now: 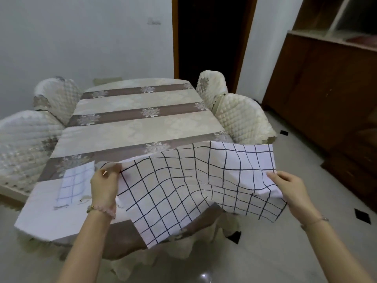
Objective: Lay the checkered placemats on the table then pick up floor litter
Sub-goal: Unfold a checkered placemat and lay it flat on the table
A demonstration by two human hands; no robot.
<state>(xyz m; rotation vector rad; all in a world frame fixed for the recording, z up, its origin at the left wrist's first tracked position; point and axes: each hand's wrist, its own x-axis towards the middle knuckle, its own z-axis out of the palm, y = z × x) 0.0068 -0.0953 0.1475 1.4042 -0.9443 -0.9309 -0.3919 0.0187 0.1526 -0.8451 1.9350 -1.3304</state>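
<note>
A white placemat with a black grid (183,186) hangs stretched between my two hands over the table's near right corner, sagging in the middle. My left hand (105,185) pinches its left edge above the table. My right hand (289,187) grips its right edge, out past the table's side. A second white placemat (55,205) lies flat on the near left part of the table (138,123), one corner folded back to show its checks. No floor litter shows plainly.
The table wears a beige and brown striped cloth. Quilted cream chairs stand at the left (22,144) and the right (242,117). A dark wooden cabinet (326,88) lines the right wall; a dark doorway (210,37) opens behind. The floor tiles carry small black diamonds (362,215).
</note>
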